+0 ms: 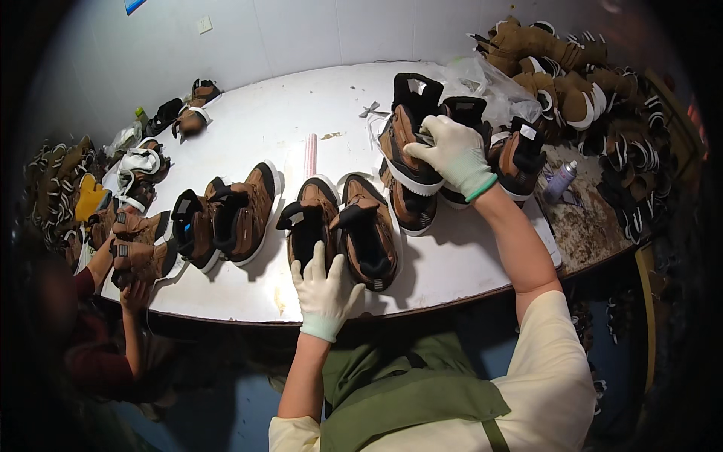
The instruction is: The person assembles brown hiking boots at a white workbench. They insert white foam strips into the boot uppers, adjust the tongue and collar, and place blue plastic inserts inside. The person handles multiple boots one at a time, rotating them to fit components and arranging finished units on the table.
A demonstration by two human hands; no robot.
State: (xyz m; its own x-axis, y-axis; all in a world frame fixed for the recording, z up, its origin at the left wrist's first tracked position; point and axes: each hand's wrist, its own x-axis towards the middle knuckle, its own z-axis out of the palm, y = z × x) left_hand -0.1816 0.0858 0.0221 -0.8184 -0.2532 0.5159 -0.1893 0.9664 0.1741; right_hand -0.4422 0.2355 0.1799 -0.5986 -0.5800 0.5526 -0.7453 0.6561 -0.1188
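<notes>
Both my hands wear white gloves. My left hand [322,292] is open, fingers spread, at the heel of a brown and black shoe [320,197]. A matching shoe [369,233] stands right beside it, soles down on the white table [248,290]. My right hand [456,154] is closed on the side of another brown shoe [407,162] with a white sole. That shoe is tilted above a further brown shoe [414,215], which it partly covers. Something small and dark shows between my right thumb and fingers; I cannot make it out.
More shoes [520,158] stand right of my right hand, before a spray can [559,181]. Piles of brown shoe parts [565,75] crowd the far right. Left of me stand two brown shoes [245,215]; beyond them a co-worker's hands [135,295] hold another pair.
</notes>
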